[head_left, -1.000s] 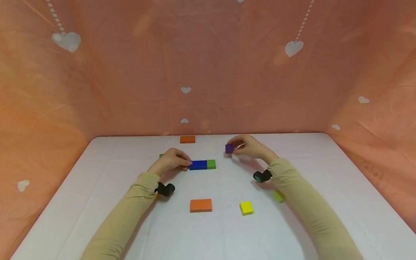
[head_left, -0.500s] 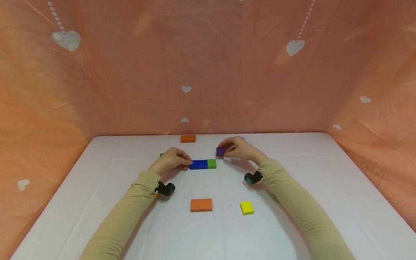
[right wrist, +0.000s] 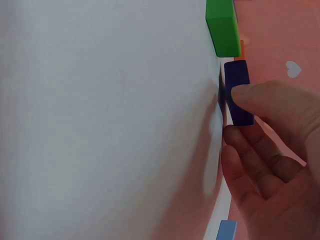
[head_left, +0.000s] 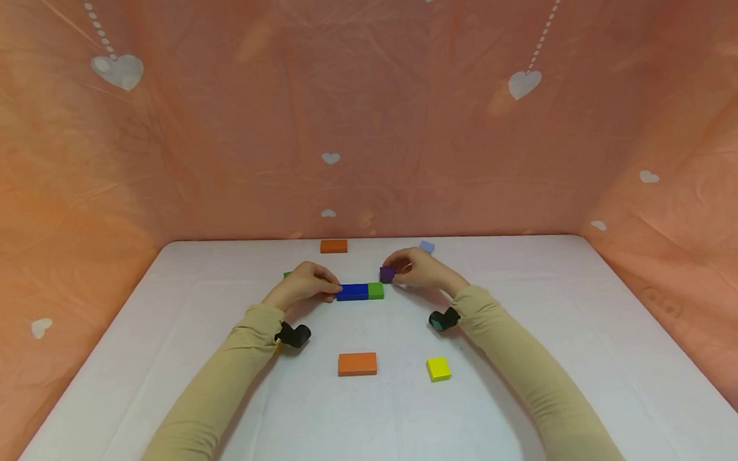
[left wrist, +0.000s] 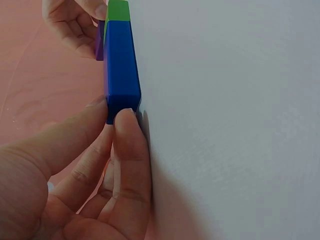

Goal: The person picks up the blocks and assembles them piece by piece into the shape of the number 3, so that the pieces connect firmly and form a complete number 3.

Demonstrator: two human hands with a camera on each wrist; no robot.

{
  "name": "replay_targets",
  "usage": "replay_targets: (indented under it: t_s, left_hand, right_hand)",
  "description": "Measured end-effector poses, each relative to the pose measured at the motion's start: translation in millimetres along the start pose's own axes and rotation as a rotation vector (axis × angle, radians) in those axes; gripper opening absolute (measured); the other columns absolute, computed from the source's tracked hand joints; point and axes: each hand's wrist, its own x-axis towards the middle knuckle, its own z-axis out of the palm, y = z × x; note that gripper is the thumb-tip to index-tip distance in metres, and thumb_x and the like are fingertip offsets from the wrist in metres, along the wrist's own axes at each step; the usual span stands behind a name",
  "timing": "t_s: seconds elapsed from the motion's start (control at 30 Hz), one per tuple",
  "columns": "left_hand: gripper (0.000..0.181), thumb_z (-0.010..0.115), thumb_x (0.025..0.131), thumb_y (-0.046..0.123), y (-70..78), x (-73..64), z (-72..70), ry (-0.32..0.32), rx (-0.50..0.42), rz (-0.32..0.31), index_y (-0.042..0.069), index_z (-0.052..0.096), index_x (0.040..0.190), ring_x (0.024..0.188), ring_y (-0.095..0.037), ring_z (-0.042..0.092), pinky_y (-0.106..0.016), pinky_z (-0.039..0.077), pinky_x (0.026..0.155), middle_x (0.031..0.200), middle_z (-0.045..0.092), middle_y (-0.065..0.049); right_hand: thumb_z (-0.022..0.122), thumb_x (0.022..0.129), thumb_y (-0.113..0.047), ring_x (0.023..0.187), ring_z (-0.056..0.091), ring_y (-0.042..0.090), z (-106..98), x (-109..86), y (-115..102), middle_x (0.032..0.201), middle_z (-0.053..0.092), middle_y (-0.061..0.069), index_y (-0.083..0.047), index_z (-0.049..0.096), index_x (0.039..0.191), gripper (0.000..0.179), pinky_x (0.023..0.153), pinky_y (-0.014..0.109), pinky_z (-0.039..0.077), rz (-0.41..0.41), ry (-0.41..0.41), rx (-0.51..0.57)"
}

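Observation:
A blue block [head_left: 352,292] and a green block [head_left: 375,291] lie end to end in a row mid-table. My left hand [head_left: 302,284] holds the left end of the blue block [left wrist: 123,60] between thumb and fingertips. Just behind the green block's right end, my right hand [head_left: 420,268] pinches a purple block [head_left: 387,275]. In the right wrist view the thumb presses the face of the purple block [right wrist: 238,75], which is close by the end of the green block [right wrist: 223,35].
Orange blocks lie at the back [head_left: 334,246] and front [head_left: 357,364]. A yellow block [head_left: 438,369] sits front right, a light blue block [head_left: 426,246] behind my right hand. Another green block [head_left: 287,274] is mostly hidden by my left hand. Peach curtain [head_left: 362,118] borders the white table [head_left: 387,427].
My right hand has carried the purple block leftward and nearer, up to the green block's right end. The light blue block has come into view behind it. My left hand stays put.

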Motion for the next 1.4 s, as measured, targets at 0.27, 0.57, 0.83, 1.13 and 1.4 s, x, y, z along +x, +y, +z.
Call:
replay_targets:
  t_s: [0.27, 0.57, 0.83, 1.13, 1.4]
  left_hand:
    - [0.019, 0.067, 0.089, 0.004, -0.9, 0.1, 0.5, 0.002, -0.01, -0.009, -0.008, 0.066, 0.103, 0.066, -0.013, 0.063, -0.025, 0.056, 0.067, 0.083, 0.066, -0.01]
    - [0.019, 0.068, 0.088, 0.004, -2.9, 1.5, 0.6, 0.005, -0.008, -0.011, -0.007, 0.066, 0.103, 0.066, -0.013, 0.063, -0.025, 0.056, 0.067, 0.084, 0.066, -0.01]
    - [0.019, 0.068, 0.088, 0.004, -2.3, 1.1, 0.8, 0.006, -0.005, -0.012, -0.008, 0.066, 0.103, 0.065, -0.013, 0.063, -0.025, 0.056, 0.067, 0.083, 0.066, -0.01]
    - [0.019, 0.068, 0.088, 0.005, 0.1, 0.2, 0.4, 0.003, -0.007, -0.017, -0.007, 0.066, 0.103, 0.066, -0.013, 0.063, -0.025, 0.056, 0.067, 0.083, 0.066, -0.01]
    - [0.019, 0.067, 0.089, 0.005, 0.9, -0.1, 0.5, 0.007, -0.007, -0.025, -0.007, 0.066, 0.104, 0.066, -0.014, 0.064, -0.025, 0.056, 0.068, 0.085, 0.066, -0.011]
  right_hand:
    - [0.07, 0.083, 0.001, 0.097, 0.059, 0.024, 2.3, -1.4, -0.7, 0.109, 0.065, 0.012, 0.002, 0.064, 0.116, 0.033, 0.089, 0.033, 0.05, 0.018, -0.003, -0.028]
    - [0.074, 0.082, -0.005, 0.097, 0.059, 0.023, 1.3, -4.0, 1.3, 0.105, 0.065, 0.009, 0.001, 0.065, 0.113, 0.033, 0.087, 0.031, 0.051, -0.039, -0.021, -0.001]
    - [0.076, 0.081, -0.004, 0.096, 0.057, 0.022, 4.0, -0.4, 1.9, 0.105, 0.065, 0.008, 0.0, 0.065, 0.115, 0.036, 0.087, 0.032, 0.05, 0.037, -0.011, -0.019]
    - [0.076, 0.081, -0.004, 0.096, 0.058, 0.021, 3.6, -0.8, 1.1, 0.104, 0.065, 0.008, 0.0, 0.065, 0.114, 0.035, 0.087, 0.031, 0.05, 0.036, -0.007, -0.029]
    - [0.075, 0.082, -0.003, 0.099, 0.058, 0.024, 1.7, -2.3, -1.8, 0.106, 0.065, 0.01, 0.001, 0.064, 0.115, 0.035, 0.089, 0.033, 0.05, 0.025, -0.019, -0.027]
